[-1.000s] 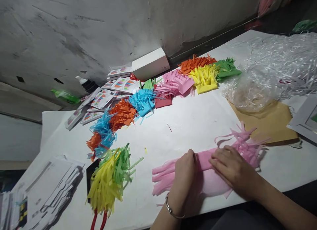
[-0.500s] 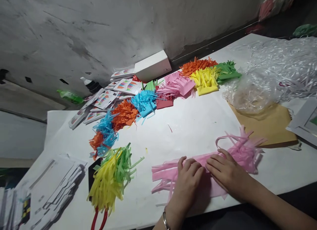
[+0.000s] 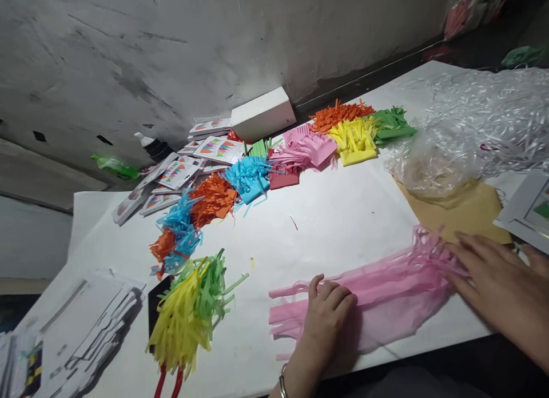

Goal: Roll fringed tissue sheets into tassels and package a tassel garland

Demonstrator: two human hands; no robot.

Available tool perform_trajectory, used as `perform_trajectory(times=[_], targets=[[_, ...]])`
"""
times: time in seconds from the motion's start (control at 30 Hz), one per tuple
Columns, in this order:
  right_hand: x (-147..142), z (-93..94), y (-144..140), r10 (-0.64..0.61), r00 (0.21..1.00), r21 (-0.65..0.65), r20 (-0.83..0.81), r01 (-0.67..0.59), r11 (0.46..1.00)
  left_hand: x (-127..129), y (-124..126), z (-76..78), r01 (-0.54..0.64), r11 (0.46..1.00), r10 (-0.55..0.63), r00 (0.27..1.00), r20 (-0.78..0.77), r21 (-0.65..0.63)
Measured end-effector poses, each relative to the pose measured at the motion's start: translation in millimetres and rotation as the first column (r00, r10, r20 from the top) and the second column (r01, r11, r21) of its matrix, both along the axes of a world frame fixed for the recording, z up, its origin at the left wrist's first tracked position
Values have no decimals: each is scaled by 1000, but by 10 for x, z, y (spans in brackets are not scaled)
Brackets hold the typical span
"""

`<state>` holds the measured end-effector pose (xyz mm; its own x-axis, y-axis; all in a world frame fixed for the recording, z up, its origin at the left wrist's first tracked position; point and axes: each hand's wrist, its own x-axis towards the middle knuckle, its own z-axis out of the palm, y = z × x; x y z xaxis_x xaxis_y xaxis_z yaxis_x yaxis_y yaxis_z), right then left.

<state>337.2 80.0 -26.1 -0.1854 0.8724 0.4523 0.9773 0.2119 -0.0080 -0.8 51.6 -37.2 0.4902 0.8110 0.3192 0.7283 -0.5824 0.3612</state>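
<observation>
A long strip of pink fringed tissue paper (image 3: pixel 381 292) lies flat near the front edge of the white table (image 3: pixel 334 215). My left hand (image 3: pixel 328 315) presses palm down on its left part, fingers spread a little. My right hand (image 3: pixel 500 281) lies flat on the strip's right, frayed end, fingers stretched out. Neither hand grips anything. A bracelet shows on my left wrist.
Piles of cut fringe in yellow-green (image 3: pixel 191 312), blue, orange (image 3: pixel 212 198), pink and yellow (image 3: pixel 354 138) curve across the table. A white box (image 3: pixel 262 113) and printed cards stand by the wall. Clear shredded plastic (image 3: pixel 480 123) and brown paper (image 3: pixel 461 212) lie at right, stacked sheets (image 3: pixel 77 335) at left.
My right hand slid right along the pink strip to its frayed end, smoothing and stretching it out. My left hand stayed pressing the left part.
</observation>
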Motion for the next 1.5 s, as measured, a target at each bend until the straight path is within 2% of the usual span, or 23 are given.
perform_trajectory(times=[0.07,0.1,0.13,0.17,0.2,0.23,0.27,0.3,0.37,0.47,0.6,0.77,0.87,0.97,1.03,1.13,1.23,1.37,1.43,1.5], targets=[[25,136,1,-154,985,73,80,148,986,-8,1,-17,-4,1000,4,1000,12,-7],[0,205,-3,-196,977,120,86,185,975,-10,0,-27,-7,1000,8,1000,21,-10],[-61,267,-13,-178,982,149,62,168,975,-10,-1,-36,-9,1000,9,999,31,-11],[-159,313,-31,-85,996,166,24,79,983,-8,-3,-42,-9,1000,9,999,40,-12],[-293,338,-56,70,997,173,-11,-67,983,-4,-4,-44,-7,1000,8,999,48,-13],[-455,337,-86,292,956,137,-18,-287,948,2,-6,-43,-4,1000,5,998,56,-10],[-631,309,-119,481,874,135,-74,-469,873,7,-10,-38,0,1000,1,998,62,-7],[-803,257,-150,577,808,111,-121,-567,816,11,-16,-30,4,1000,-4,998,67,-4],[-1074,106,-201,636,752,122,-175,-624,772,11,-38,-17,15,1000,-14,998,68,-2],[-1185,-121,-249,637,744,113,-203,-628,770,-5,-93,-30,35,999,-36,997,62,11],[-1019,-268,-259,568,786,23,-245,-581,813,2,-145,-103,-22,1000,21,995,96,13],[-1000,-256,-110,463,845,-108,-267,-504,857,129,-117,-53,-226,973,229,971,64,-46],[-1067,-260,10,392,874,-162,-286,-447,880,222,-77,49,-330,940,327,944,-45,-90],[-1107,-291,86,327,895,-180,-304,-391,903,285,-22,103,-436,898,419,890,-182,-66],[-1112,-293,107,296,901,-183,-318,-365,913,303,17,106,-474,880,450,859,-244,-45],[-1104,-233,98,281,899,-157,-337,-348,924,298,62,93,-475,878,446,854,-267,-52],[-1107,-138,57,378,857,-93,-349,-433,896,275,78,81,-462,884,428,862,-270,-76],[-1149,-104,-1,581,740,-26,-338,-625,780,244,50,65,-462,884,438,873,-213,-75],[-1174,-118,-20,603,722,-9,-339,-644,765,233,21,61,-431,902,425,898,-116,-31],[-1196,-128,-35,601,715,-2,-357,-644,765,226,-8,56,-344,938,346,937,-39,39]])
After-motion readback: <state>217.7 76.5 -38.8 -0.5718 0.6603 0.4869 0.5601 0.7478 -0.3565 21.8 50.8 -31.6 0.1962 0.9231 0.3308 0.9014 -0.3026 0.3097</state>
